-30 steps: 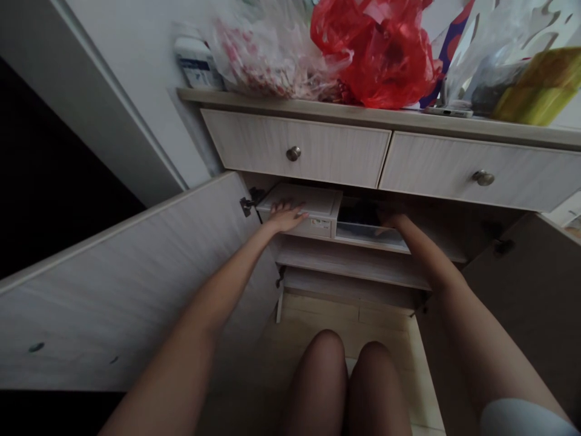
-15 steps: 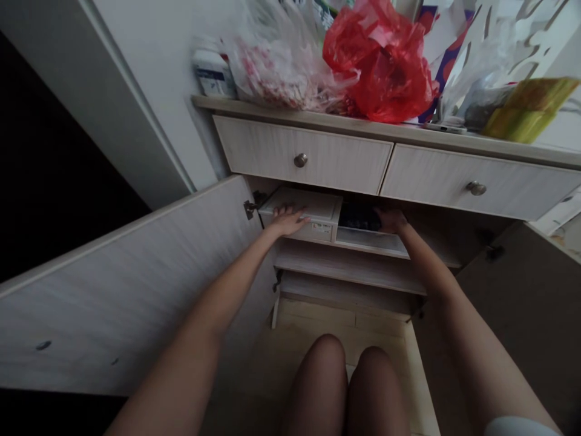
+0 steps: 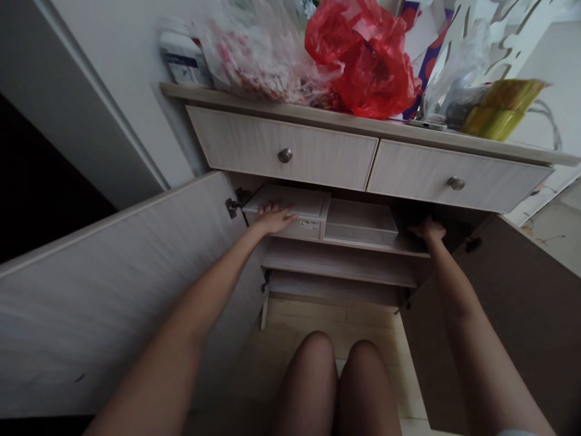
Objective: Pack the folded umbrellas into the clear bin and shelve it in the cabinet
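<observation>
My left hand (image 3: 275,219) lies with spread fingers on the top and front edge of a white storage box (image 3: 295,200) on the cabinet's upper shelf. A clear drawer (image 3: 361,233) sits pulled forward to the right of that box. Farther right, my right hand (image 3: 429,230) reaches into the shadowed end of the same shelf. Its fingers close on a dark object (image 3: 411,213) whose kind I cannot make out; the fingertips are lost in shadow.
Open cabinet doors flank me, a left one (image 3: 136,278) and a right one (image 3: 494,315). Two closed drawers (image 3: 290,145) run above the shelf. On the countertop stand a red plastic bag (image 3: 367,66), a clear bag (image 3: 254,66), a white bottle (image 3: 184,57) and a yellow package (image 3: 503,109).
My right hand has moved right, from over the clear drawer to the shelf's dark end, and the dark object has left the drawer. My left hand stays on the box. The view has shifted slightly.
</observation>
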A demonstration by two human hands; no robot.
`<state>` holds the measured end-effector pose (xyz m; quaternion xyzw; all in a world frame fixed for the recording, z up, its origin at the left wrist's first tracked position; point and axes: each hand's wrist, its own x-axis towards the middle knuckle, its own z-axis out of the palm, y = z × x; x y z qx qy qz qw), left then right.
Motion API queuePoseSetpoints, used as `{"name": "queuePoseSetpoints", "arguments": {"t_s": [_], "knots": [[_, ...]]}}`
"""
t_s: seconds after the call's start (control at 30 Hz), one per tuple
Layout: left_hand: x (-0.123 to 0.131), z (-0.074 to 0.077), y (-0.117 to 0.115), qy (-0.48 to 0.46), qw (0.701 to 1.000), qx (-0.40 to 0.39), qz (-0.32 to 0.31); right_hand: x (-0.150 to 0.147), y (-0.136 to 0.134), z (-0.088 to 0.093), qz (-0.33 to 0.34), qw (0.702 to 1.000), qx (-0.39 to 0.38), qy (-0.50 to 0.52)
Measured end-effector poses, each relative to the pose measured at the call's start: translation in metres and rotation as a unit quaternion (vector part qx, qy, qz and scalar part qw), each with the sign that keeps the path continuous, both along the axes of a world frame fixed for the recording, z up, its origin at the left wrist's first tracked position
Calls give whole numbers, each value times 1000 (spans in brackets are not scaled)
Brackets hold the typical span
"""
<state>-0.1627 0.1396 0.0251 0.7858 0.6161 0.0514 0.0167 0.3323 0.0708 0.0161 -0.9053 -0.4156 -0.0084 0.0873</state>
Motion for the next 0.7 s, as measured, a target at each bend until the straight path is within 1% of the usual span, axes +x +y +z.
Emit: {"name": "queuePoseSetpoints", "arguments": {"t_s": [0.1,0.17,0.23,0.33,0.4,0.47,0.5,0.57,0.6,0.63,0.67,0.7], "knots": [[-1,-1,2,0,1000,6,0,2,3,-20,-28,998,-54,34],[-1,-2,3,2,1000,4,1,0,7,-28,-35,997,-62,34],[-1,-1,3,5,1000,-1,3,-2,11,-32,-43,997,-55,40],[0,1,1,10,1000,-12,4,-7,9,-31,-21,998,-7,51],[1,3,-1,9,1000,-23,5,-16,-4,-29,7,997,69,45],[3,7,-3,8,999,-37,11,-30,-34,-28,57,980,183,49],[4,9,-5,9,999,-44,15,-37,-56,-28,97,962,248,59],[8,15,-12,4,999,-36,16,-52,-114,-33,201,904,368,86],[9,18,-18,-7,1000,-11,13,-57,-147,-37,238,874,413,91],[11,21,-27,-28,999,30,10,-60,-180,-42,246,858,442,90],[12,24,-38,-60,995,80,8,-61,-210,-48,231,848,467,93],[13,25,-54,-102,986,132,10,-60,-236,-54,197,846,485,99]]}}
